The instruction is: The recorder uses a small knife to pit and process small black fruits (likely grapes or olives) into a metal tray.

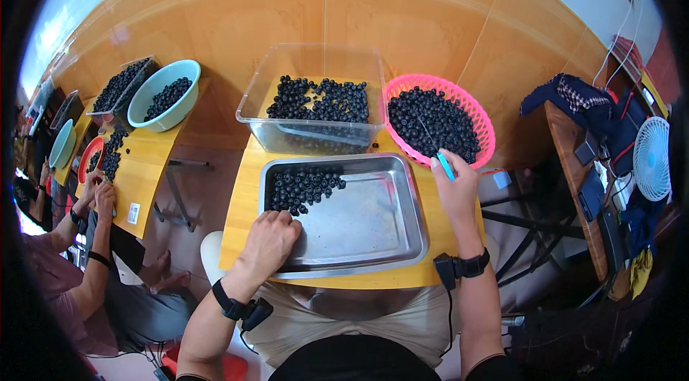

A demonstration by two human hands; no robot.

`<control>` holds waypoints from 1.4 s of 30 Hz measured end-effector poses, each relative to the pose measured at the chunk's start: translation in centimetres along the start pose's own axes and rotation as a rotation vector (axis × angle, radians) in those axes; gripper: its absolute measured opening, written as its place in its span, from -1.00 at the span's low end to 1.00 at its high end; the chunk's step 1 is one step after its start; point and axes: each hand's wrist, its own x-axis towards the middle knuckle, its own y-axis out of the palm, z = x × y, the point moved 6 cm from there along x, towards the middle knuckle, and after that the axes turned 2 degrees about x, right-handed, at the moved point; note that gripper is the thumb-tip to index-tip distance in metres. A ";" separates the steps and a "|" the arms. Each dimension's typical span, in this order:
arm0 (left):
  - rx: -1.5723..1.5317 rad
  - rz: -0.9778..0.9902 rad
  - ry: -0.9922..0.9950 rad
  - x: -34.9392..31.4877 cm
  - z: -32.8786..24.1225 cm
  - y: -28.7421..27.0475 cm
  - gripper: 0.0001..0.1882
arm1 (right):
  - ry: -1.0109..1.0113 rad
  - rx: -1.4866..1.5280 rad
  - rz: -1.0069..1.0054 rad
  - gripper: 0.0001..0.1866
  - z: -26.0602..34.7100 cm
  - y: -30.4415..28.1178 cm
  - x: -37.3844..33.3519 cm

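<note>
My right hand [459, 184] is closed round the teal handle [446, 166] of a thin metal-shafted tool. Its slim shaft points up and left over blueberries [430, 123] in a pink plastic basket [482, 119]. At the left side of a shallow metal tray [359, 237], my left hand [271, 241] is closed, its fingers curled down beside a cluster of blueberries [301, 189]. Whatever those fingers may hold is hidden under the hand. The tray's right part shows bare metal.
Behind the tray stands a clear plastic bin [308, 128] with more blueberries. On the left, another person's hands [100, 191] work at a second table with a pale green basin [169, 112] of blueberries. A side table at right carries a blue fan [652, 158], cables and cloth.
</note>
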 end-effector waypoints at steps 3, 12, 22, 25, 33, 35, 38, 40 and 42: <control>-0.092 -0.027 -0.006 -0.3 0.0 -0.6 -0.88 | 0.089 0.020 0.049 -0.67 1.2 0.0 -2.2; -0.868 -0.114 -0.158 0.3 -1.3 -1.1 -0.80 | 0.154 0.150 0.230 -0.72 3.7 1.1 -9.6; -2.229 0.077 -0.498 -1.0 -5.7 2.4 -0.83 | -0.122 0.409 0.513 -0.72 9.7 5.8 -13.6; -2.358 0.119 -0.499 -1.6 -6.5 2.7 -0.81 | -0.153 0.422 0.509 -0.75 9.7 6.0 -13.8; -2.403 0.220 -0.510 -1.9 -6.8 2.8 -0.79 | -0.179 0.456 0.525 -0.79 9.8 6.0 -13.7; -2.413 0.250 -0.500 -1.9 -6.9 2.8 -0.79 | -0.126 0.473 0.535 -0.81 9.3 6.1 -13.6; -2.430 0.227 -0.511 -2.0 -7.0 2.8 -0.80 | -0.055 0.430 0.501 -0.77 9.3 5.9 -13.4; -2.472 0.123 -0.590 -2.2 -6.6 3.3 -0.80 | -0.060 0.406 0.488 -0.74 9.3 5.7 -13.3; -2.482 0.074 -0.602 -2.2 -6.3 3.1 -0.83 | -0.065 0.385 0.476 -0.71 9.4 5.3 -13.2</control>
